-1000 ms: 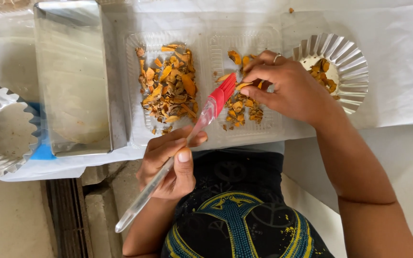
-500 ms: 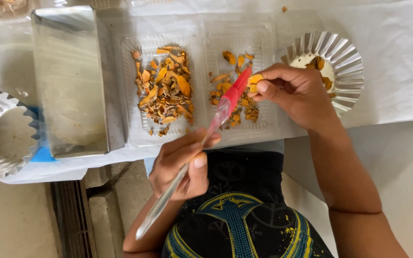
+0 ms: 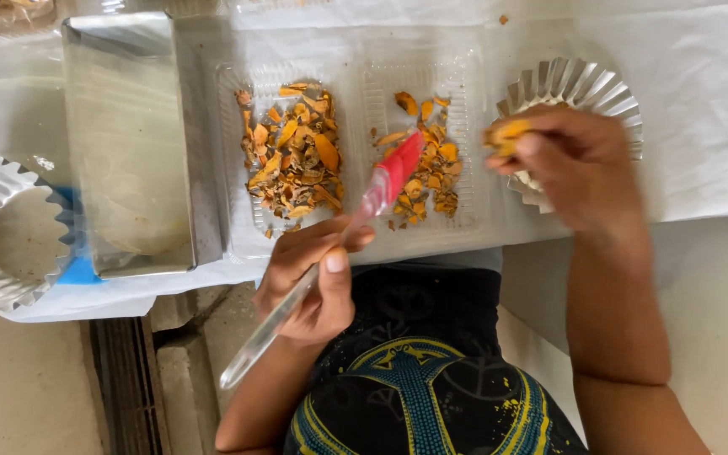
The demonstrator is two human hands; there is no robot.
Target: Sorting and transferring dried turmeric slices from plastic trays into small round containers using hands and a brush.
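Your left hand (image 3: 309,282) grip pinching brush (image 3: 330,244) mid-handle: light, stiff, slick. Right hand (image 3: 570,164) grip pinching orange piece (image 3: 505,133) just beyond fingertips: brittle, hold gently.

A white sheet (image 3: 701,101) covers the worktop (image 3: 718,278), whose pale bare surface shows just below the sheet's near edge on the right. Below the sheet's left corner lies a dull concrete floor (image 3: 18,388), and beside it a dark slatted grate (image 3: 120,388) and a grey block (image 3: 183,379). Soft, even daylight falls over the sheet.
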